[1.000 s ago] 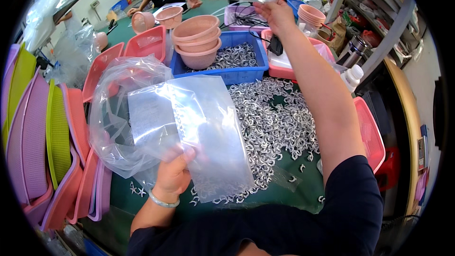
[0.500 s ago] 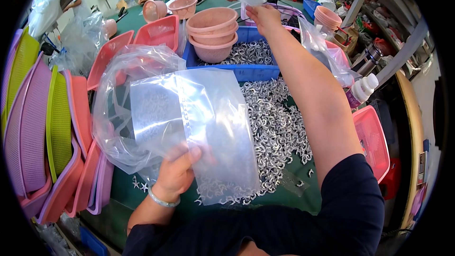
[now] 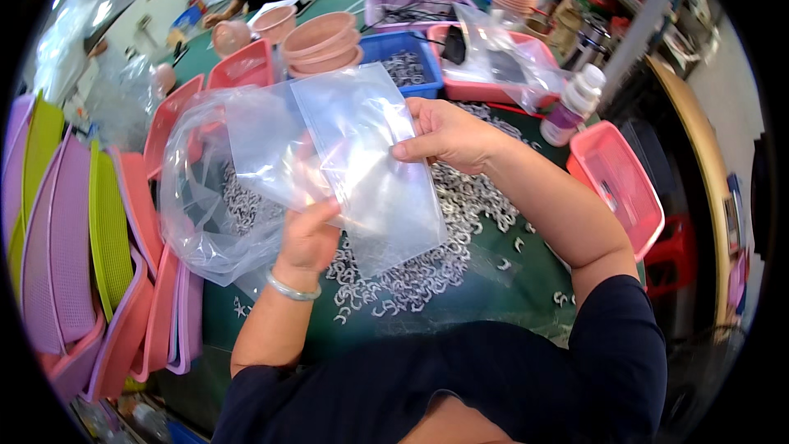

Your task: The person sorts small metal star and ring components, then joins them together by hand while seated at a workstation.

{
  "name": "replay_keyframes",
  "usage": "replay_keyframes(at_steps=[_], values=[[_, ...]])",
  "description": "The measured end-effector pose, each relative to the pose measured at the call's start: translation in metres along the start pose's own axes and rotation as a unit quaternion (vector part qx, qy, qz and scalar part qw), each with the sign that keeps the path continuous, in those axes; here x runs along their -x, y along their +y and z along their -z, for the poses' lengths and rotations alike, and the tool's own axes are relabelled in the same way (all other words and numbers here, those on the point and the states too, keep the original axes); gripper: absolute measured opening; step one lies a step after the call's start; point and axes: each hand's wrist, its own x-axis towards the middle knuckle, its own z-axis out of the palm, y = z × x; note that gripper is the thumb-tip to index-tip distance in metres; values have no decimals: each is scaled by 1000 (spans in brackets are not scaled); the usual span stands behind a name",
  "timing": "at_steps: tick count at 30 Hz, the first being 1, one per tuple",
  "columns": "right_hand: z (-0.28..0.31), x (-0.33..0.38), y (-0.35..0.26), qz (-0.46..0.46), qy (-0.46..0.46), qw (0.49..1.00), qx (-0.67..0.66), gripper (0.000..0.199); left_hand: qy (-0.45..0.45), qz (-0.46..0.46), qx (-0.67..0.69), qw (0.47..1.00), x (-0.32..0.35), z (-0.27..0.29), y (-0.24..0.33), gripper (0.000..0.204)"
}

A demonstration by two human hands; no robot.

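Head view, left hand (image 3: 308,238) and right hand (image 3: 448,136) pinching clear bags (image 3: 374,168), glare-washed, grey pieces (image 3: 411,288) beneath partly hidden

We see a dark green, smooth-topped table (image 3: 485,308) across the middle of the frame. Near the centre it carries a spread of small silver crescent-shaped pieces (image 3: 468,201), with a few strays towards the lower right. At left of centre we find a large, rumpled clear plastic bag (image 3: 185,234); just below it lie small silver star-shaped pieces (image 3: 239,307). Towards the top centre stand a blue rectangular plastic tray (image 3: 423,91) and a pink rectangular plastic basket (image 3: 462,91).
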Motion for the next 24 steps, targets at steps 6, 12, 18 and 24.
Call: replay_keyframes(at_steps=[6, 12, 18, 24], values=[[1, 48, -20, 130, 90, 985, 69, 42, -57, 23, -151, 987, -12, 9, 10, 46], [11, 68, -25, 270, 163, 912, 264, 38, -117, 167, -196, 959, -20, -12, 19, 43], [11, 77, -17, 306, 222, 899, 219, 34, -100, 113, -324, 934, -37, -23, 4, 34], [17, 90, -12, 140, 232, 962, -34, 40, -14, -12, -312, 950, -50, -24, -35, 24]])
